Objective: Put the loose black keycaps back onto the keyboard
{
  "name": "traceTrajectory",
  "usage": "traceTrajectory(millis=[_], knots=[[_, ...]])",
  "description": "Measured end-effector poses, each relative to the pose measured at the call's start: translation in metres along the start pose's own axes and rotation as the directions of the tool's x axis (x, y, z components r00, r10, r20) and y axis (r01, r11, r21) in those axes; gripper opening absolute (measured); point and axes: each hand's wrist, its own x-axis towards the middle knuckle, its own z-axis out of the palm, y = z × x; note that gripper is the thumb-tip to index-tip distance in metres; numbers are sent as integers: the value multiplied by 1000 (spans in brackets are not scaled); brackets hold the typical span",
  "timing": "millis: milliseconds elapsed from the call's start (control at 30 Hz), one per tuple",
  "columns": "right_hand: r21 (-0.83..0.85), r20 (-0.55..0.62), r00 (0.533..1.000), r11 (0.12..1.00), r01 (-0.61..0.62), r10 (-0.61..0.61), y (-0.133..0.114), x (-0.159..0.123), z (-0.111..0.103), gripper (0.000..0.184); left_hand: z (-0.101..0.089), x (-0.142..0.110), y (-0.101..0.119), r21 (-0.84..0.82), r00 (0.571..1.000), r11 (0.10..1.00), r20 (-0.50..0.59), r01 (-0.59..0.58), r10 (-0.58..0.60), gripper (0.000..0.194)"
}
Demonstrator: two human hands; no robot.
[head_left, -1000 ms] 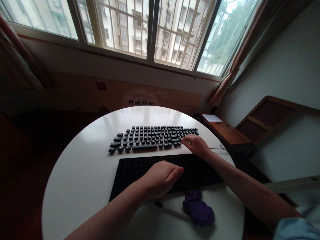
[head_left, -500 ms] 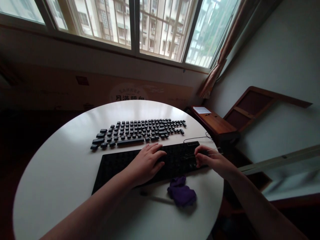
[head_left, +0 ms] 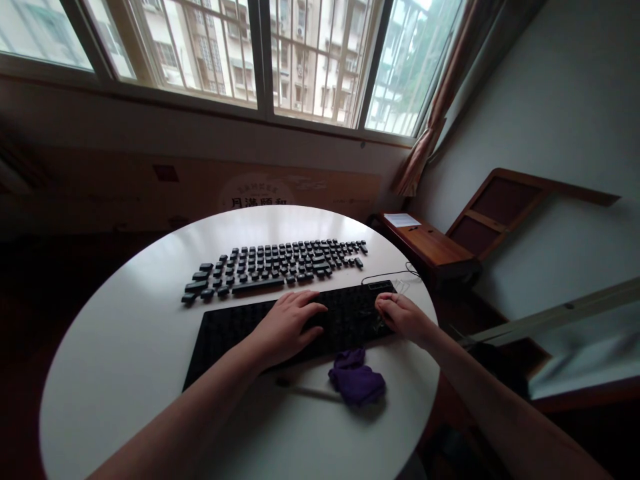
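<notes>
The black keyboard (head_left: 230, 333), its keycaps off, lies across the front half of the round white table. My left hand (head_left: 290, 323) rests on its middle with fingers spread, holding nothing. Over the keyboard's right end, my right hand (head_left: 403, 313) is closed on a thin wire keycap puller (head_left: 379, 325). Wire shows on both sides of the fist; its grip is hidden by the fingers. Loose black keycaps (head_left: 260, 285) lie in rows behind the keyboard, laid out roughly like a key layout.
On the white table (head_left: 125, 347), a crumpled purple cloth (head_left: 357, 383) lies in front of the keyboard, beside a slim brush-like stick (head_left: 310, 393). A thin cable (head_left: 385, 274) runs off the keyboard's back right. A wooden side table (head_left: 435, 243) holding paper stands beyond, below the window.
My right hand has turned, so the puller's wire points more steeply down at the keyboard. My left hand keeps its place on the keyboard. The whole view has shifted slightly.
</notes>
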Motion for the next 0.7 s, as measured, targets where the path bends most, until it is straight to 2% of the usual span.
traceTrajectory(millis=[67,133,233,333,433,500,567,633,700], knots=[[-157,28,995,983,100,-97,1,-4,-2,28,0,0,-1,0,1000,1000,1,2,-2,36],[-328,36,973,917,225,-226,4,-11,-2,27,0,0,-1,-5,1000,1000,1,6,-6,35],[-410,5,949,865,291,-317,12,-21,-1,28,0,1,0,-15,1000,1000,-6,5,-5,35],[-284,-81,948,919,273,-307,21,-24,2,32,0,1,0,-19,1000,1000,-5,-2,2,35],[-36,-203,948,969,243,-245,25,-18,3,30,1,0,-3,-28,1000,1000,-9,-8,8,35],[170,-272,948,962,215,-164,24,-13,4,29,2,0,-4,-32,1000,999,-11,-9,9,35],[302,-292,949,931,206,-115,19,-12,5,29,0,1,-1,-38,1000,999,-12,-9,8,35],[287,-276,947,926,245,-165,11,-18,10,30,-5,1,7,-64,1000,998,-29,-10,8,31],[160,-215,929,927,339,-303,0,-29,19,31,-13,1,21,-124,999,992,-52,-10,3,22]])
